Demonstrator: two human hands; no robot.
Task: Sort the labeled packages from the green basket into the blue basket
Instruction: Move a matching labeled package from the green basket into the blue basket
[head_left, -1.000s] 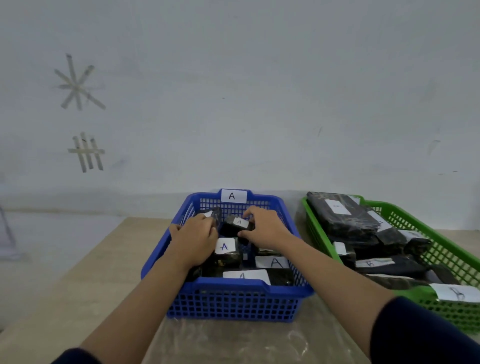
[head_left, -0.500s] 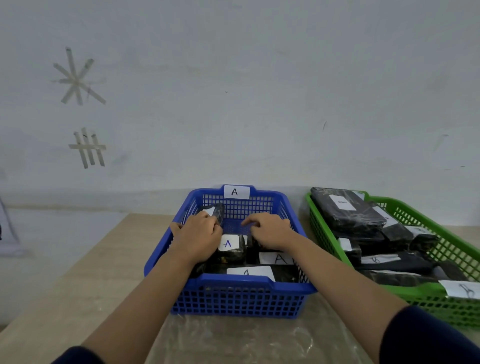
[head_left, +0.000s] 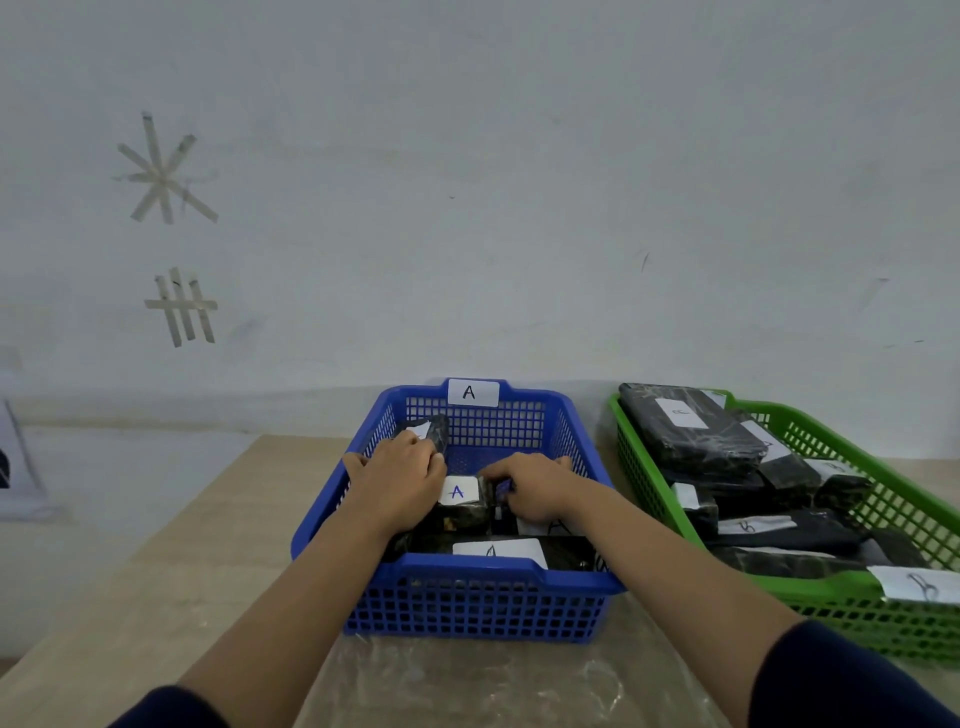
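**packrat22:** Hands were both down in the blue basket (head_left: 566, 582) at that point. Left hand (head_left: 400, 480) lay curled over the packages by the basket's left wall, beside the one tagged A (head_left: 460, 499), though I couldn't tell if it actually gripped anything. Right hand (head_left: 535, 491) had dropped lower than half a second before, fingers curled onto a small dark package (head_left: 501, 493) near the basket's middle.

**binsorter:** So that one's basically placed?

**packrat22:** Looked like it to me. It had been held up higher a second earlier and now sat among the other A packages, being tucked in. Green basket (head_left: 831, 608), just right of the blue one on the counter (head_left: 156, 571), was still stacked with labeled packages (head_left: 685, 426), so plenty left to sort.
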